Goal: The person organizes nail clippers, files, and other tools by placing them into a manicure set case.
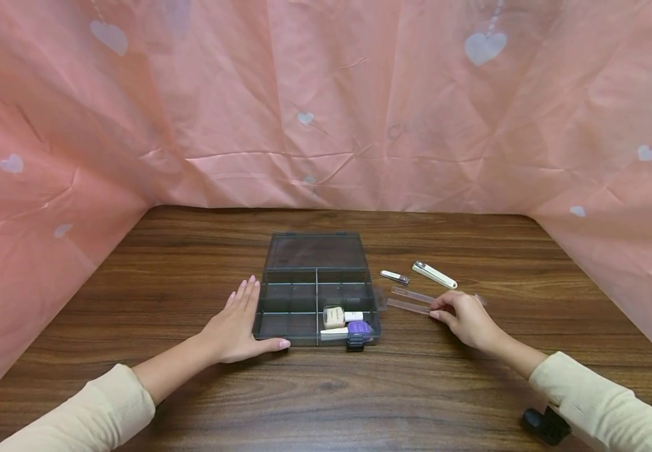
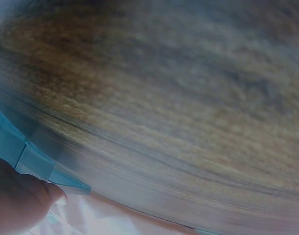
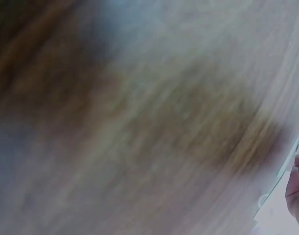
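A smoky grey compartment box (image 1: pixel 293 290) lies open at the middle of the table. My left hand (image 1: pixel 239 326) rests along its left side, fingers straight, thumb at the front edge; the left wrist view shows the thumb by a bluish box edge (image 2: pixel 35 162). My right hand (image 1: pixel 466 319) is right of the box, thumb and forefinger pinching the near end of a clear plastic strip (image 1: pixel 407 306). A second clear strip (image 1: pixel 411 294) lies just behind it, partly hidden by the hand. Only fingertips (image 3: pixel 296 183) show at the right wrist view's edge.
The box's front right compartment holds a cream-coloured bottle (image 1: pixel 334 317), a white-capped piece (image 1: pixel 354 316) and a purple item (image 1: pixel 359 329). A small nail clipper (image 1: pixel 395 277) and a larger one (image 1: pixel 435 274) lie behind the strips. Pink cloth (image 1: pixel 326 182) walls the table.
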`<control>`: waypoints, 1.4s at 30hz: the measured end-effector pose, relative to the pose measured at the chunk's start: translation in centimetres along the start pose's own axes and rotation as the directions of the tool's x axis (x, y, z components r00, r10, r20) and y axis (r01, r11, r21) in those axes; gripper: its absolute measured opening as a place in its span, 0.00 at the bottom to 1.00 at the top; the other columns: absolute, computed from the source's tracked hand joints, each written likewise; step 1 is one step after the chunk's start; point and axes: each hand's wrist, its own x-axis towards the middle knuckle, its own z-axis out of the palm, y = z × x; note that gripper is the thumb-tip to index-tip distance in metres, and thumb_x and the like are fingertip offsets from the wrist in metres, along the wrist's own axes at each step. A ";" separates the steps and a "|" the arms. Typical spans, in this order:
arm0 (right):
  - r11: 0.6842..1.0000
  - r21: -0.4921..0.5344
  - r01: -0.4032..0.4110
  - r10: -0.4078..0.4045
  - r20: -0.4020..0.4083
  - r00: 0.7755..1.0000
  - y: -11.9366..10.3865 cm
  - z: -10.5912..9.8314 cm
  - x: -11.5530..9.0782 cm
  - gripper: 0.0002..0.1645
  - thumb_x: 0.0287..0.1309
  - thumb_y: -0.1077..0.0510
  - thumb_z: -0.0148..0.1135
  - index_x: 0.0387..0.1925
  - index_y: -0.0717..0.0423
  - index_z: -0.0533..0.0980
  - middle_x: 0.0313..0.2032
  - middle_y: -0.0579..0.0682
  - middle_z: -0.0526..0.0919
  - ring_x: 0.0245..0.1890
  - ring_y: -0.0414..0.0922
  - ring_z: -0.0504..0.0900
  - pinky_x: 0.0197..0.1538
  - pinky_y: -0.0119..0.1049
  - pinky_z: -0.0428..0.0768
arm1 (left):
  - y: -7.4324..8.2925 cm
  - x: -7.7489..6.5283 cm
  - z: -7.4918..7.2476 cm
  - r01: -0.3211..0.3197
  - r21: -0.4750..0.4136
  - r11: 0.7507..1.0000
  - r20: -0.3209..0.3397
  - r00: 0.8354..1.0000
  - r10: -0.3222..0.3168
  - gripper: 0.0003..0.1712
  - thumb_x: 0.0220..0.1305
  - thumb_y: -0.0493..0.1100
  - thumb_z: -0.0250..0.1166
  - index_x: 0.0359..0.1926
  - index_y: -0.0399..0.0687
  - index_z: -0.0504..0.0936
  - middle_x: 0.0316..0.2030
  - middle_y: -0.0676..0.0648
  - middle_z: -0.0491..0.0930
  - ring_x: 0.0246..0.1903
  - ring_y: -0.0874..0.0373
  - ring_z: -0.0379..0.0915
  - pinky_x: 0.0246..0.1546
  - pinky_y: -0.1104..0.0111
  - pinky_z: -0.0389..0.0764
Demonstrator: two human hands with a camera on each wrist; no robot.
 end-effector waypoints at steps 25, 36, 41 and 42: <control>0.990 0.137 0.027 -0.008 -0.133 0.991 -2.6 -0.3 3.6 0.03 0.49 0.69 0.65 0.30 0.64 0.80 0.27 0.53 0.81 0.24 0.33 0.69 0.26 0.26 0.71 | -0.3 0.2 0.3 -0.003 0.008 1.000 0.006 1.000 0.003 0.69 0.47 0.77 0.55 0.69 0.27 0.43 0.71 0.31 0.41 0.71 0.38 0.37 0.69 0.48 0.49; 0.972 0.222 0.074 -0.059 -0.076 0.995 -5.2 1.5 6.3 0.03 0.50 0.68 0.64 0.30 0.66 0.80 0.28 0.54 0.81 0.24 0.39 0.72 0.26 0.26 0.72 | -0.3 0.0 0.3 0.000 0.011 1.000 -0.004 1.000 0.001 0.69 0.47 0.78 0.55 0.69 0.27 0.44 0.71 0.31 0.41 0.71 0.38 0.37 0.69 0.48 0.49; 0.967 0.223 0.127 -0.116 -0.063 0.991 -6.0 2.5 7.3 0.03 0.50 0.67 0.65 0.29 0.65 0.80 0.26 0.52 0.81 0.26 0.36 0.70 0.29 0.28 0.71 | -0.3 -0.1 0.2 0.004 0.010 1.000 -0.006 1.000 -0.004 0.69 0.47 0.78 0.55 0.69 0.27 0.44 0.71 0.31 0.42 0.71 0.38 0.38 0.69 0.48 0.49; 0.966 0.218 0.138 -0.126 -0.066 0.990 -6.1 2.7 7.5 0.03 0.49 0.67 0.65 0.28 0.65 0.80 0.26 0.52 0.81 0.26 0.37 0.70 0.29 0.30 0.72 | -0.2 -0.1 0.2 0.004 0.009 1.000 -0.006 1.000 -0.004 0.69 0.47 0.78 0.55 0.69 0.27 0.44 0.71 0.31 0.42 0.71 0.38 0.38 0.69 0.48 0.50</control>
